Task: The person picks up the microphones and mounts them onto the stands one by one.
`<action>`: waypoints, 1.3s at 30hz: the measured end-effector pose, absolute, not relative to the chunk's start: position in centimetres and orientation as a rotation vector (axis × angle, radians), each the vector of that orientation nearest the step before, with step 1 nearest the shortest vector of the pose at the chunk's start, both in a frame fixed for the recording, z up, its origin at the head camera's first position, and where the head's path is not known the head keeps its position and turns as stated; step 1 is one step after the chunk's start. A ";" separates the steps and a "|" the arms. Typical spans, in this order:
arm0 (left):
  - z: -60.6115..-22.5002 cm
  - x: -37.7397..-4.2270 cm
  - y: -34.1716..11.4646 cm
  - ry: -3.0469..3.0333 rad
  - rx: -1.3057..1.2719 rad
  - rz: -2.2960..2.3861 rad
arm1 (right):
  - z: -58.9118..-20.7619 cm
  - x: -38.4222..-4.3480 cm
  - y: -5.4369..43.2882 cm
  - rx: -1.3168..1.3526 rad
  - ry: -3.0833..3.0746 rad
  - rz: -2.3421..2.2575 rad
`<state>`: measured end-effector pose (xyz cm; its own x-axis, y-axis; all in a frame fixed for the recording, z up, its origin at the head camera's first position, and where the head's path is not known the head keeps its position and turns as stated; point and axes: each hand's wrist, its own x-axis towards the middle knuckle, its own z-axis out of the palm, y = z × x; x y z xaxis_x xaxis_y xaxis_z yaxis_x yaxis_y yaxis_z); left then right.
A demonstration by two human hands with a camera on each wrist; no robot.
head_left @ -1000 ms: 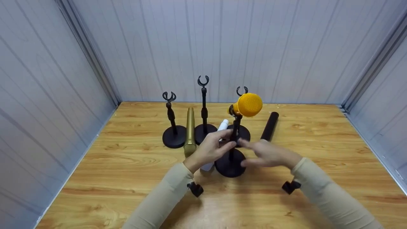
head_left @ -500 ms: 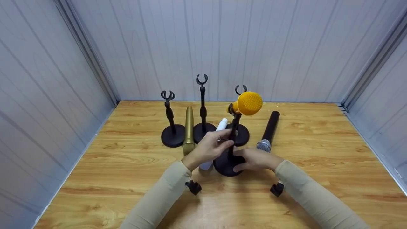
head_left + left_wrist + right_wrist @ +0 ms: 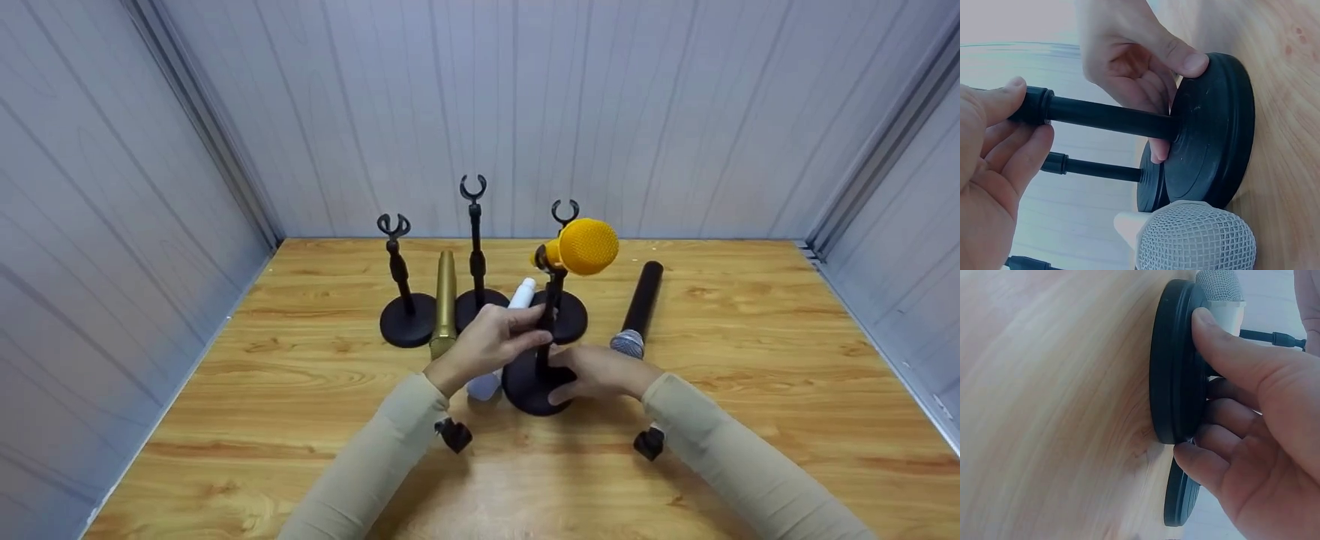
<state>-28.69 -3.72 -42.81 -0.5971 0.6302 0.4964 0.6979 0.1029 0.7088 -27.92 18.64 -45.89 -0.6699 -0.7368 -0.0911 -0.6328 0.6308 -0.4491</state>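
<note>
A yellow-headed microphone (image 3: 590, 246) sits tilted in the clip of the nearest black microphone stand (image 3: 525, 390). My left hand (image 3: 487, 341) pinches this stand's pole at the collar, thumb and fingers on either side, as the left wrist view shows. Down at the round base (image 3: 1171, 365), my right hand (image 3: 600, 371) holds the rim with its thumb on top and fingers curled by the pole. Beside the base lies a white microphone (image 3: 523, 292) with a mesh head (image 3: 1196, 239), partly hidden by my left hand in the head view.
Three more black stands, the left one (image 3: 407, 321), the middle one (image 3: 476, 262) and the right one (image 3: 571, 319), stand behind with bare clips. A gold microphone (image 3: 445, 296) lies left; a black microphone (image 3: 643, 300) with a silver head lies right. Panelled walls (image 3: 480, 112) enclose the wooden table (image 3: 300, 420).
My right hand has moved left and in, from hovering by the stand with spread fingers to holding its base. The left hand keeps its grip on the pole.
</note>
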 end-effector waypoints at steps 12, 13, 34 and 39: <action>-42.4 -28.7 -3.2 -2.306 -1.254 -1.684 | -45.9 -28.2 19.0 -1.125 2.577 -0.641; -42.2 -28.8 -3.3 -2.331 -1.254 -1.729 | -45.9 -28.2 19.0 -1.124 2.573 -0.648; -41.8 -29.6 -3.5 -2.464 -1.314 -2.082 | -45.7 -28.3 18.6 -1.012 2.555 -0.625; -41.5 -29.1 -3.4 -2.497 -1.224 -2.028 | -45.8 -28.1 18.6 -0.994 2.556 -0.632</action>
<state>-29.11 -3.40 -41.51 -0.7081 0.6785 0.1957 0.3307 0.0738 0.9408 -28.13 18.63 -45.85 -0.7041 -0.6966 -0.1377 -0.5523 0.6591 -0.5104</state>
